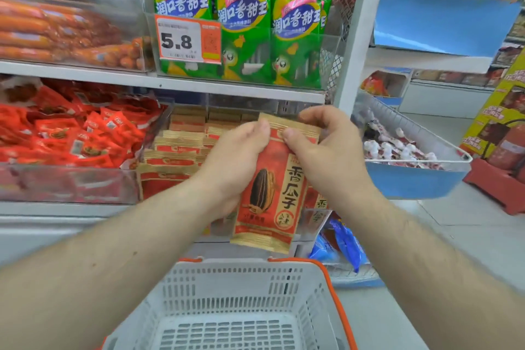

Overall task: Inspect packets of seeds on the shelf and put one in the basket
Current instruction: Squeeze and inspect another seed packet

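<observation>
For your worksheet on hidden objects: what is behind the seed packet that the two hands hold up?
Behind the seed packet, rows of matching seed packets stand in a clear shelf bin. The packet, left hand and right hand cover the bin's right part.

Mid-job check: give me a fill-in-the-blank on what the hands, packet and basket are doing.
1. The seed packet is held by ____ hands.
2. The right hand pinches the packet's ____ edge.
3. The basket sits ____ the packet.
4. The price tag reads ____.

Answers: both; top; below; 5.8
</observation>
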Demonstrator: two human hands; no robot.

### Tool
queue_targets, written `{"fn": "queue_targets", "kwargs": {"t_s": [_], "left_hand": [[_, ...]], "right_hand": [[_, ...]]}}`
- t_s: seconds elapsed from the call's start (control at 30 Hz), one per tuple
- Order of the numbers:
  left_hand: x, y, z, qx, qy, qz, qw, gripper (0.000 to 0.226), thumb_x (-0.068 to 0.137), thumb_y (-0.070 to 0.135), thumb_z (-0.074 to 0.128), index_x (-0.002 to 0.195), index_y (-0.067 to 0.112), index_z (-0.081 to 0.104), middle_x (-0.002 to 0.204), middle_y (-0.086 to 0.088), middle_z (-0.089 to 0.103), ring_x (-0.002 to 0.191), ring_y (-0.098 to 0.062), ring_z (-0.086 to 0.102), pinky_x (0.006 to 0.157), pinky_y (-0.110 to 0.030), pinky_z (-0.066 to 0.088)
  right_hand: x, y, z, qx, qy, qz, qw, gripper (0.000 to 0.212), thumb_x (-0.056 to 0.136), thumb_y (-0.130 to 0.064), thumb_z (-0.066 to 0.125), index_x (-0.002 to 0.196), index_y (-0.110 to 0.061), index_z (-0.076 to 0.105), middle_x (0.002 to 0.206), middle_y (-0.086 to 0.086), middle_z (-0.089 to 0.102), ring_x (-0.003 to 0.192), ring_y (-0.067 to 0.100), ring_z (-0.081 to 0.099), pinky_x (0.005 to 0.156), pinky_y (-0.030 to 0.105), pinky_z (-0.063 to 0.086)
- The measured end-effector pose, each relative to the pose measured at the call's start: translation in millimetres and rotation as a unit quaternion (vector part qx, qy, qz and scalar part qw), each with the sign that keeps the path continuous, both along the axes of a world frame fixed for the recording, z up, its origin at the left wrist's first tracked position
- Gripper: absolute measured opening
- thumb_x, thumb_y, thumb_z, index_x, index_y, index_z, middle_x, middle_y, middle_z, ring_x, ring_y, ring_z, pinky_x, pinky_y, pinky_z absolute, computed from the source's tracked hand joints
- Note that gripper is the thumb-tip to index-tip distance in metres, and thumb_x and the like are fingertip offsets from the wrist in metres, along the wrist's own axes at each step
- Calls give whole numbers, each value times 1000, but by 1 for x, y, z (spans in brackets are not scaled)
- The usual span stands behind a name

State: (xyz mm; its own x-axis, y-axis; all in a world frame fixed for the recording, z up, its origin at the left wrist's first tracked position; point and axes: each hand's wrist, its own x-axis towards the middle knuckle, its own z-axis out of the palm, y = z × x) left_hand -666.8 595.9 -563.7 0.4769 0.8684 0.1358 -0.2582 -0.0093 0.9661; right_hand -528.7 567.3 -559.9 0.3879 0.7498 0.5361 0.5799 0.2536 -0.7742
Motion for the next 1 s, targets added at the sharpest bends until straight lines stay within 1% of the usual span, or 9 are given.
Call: {"fn": "queue_targets", "kwargs": {"t_s": [0.07, 0.13, 0.23, 0.33, 0.4, 0.47, 0.6, 0.8, 1.0], "left_hand": [[-7, -8, -13, -63, -18, -7, 998, 35, 106, 34, 39, 110, 11, 65, 99, -17, 75, 90, -31, 74, 78, -45, 61], [-12, -13, -27, -98, -25, -8, 995, 35, 106, 35, 40, 112, 13, 66, 101, -14, 76, 93, -30, 74, 82, -46, 59], [-21, -18, -49, -132, -29, 1, 991, 37, 104, 37, 42, 117, 12, 66, 105, -13, 75, 96, -30, 73, 85, -46, 58], [-29, -20, -65, -164, -13, -1, 986, 39, 104, 39, 39, 116, 13, 67, 103, -12, 76, 93, -28, 74, 78, -42, 60], [-34, -22, -69, -180, -6, -13, 984, 41, 104, 40, 39, 117, 14, 67, 104, -13, 76, 94, -29, 74, 78, -42, 60], [-38, -23, -71, -188, -8, -24, 982, 42, 103, 42, 40, 120, 14, 66, 108, -14, 75, 98, -31, 73, 80, -44, 60], [-40, -27, -76, -200, -16, -13, 980, 43, 104, 41, 40, 123, 12, 65, 108, -16, 74, 99, -33, 72, 76, -41, 61], [-45, -26, -76, -196, -6, 17, 981, 43, 104, 42, 38, 118, 13, 67, 105, -14, 75, 96, -32, 73, 86, -49, 58], [-45, -27, -74, -215, -5, 40, 976, 42, 105, 43, 38, 116, 15, 67, 101, -14, 76, 89, -31, 75, 74, -45, 61]], "right_hand": [[-7, -6, -21, -29, 61, -11, 998, 24, 76, -42, 75, 92, -27, 65, 88, -6, 71, 80, 14, 69, 77, 39, 57], [-14, -11, -39, -64, 86, -7, 994, 28, 80, -47, 71, 78, -19, 69, 73, -2, 72, 71, 20, 68, 69, 43, 56], [-22, -18, -63, -94, 110, 16, 989, 57, 76, -59, 59, 69, -3, 63, 69, 19, 67, 64, 31, 62, 68, 54, 53], [-27, -24, -73, -137, 153, 58, 977, 57, 93, -46, 58, 77, 8, 64, 80, 27, 69, 67, 36, 65, 76, 57, 54], [-27, -29, -75, -168, 212, 80, 959, 47, 99, -34, 56, 79, 6, 68, 81, 22, 73, 76, 36, 71, 80, 53, 55], [-28, -33, -74, -193, 243, 104, 945, 45, 100, -33, 54, 78, 2, 71, 80, 17, 75, 80, 33, 73, 82, 46, 56], [-29, -39, -75, -223, 210, 126, 944, 46, 99, -37, 54, 74, -3, 73, 77, 12, 75, 77, 28, 73, 83, 45, 55], [-30, -49, -74, -238, 97, 121, 959, 45, 99, -33, 54, 78, 2, 73, 73, 16, 74, 73, 45, 67, 70, 55, 56], [-28, -53, -71, -290, 125, 169, 934, 42, 99, -32, 54, 83, 3, 74, 77, 17, 75, 72, 42, 69, 60, 35, 56]]}}
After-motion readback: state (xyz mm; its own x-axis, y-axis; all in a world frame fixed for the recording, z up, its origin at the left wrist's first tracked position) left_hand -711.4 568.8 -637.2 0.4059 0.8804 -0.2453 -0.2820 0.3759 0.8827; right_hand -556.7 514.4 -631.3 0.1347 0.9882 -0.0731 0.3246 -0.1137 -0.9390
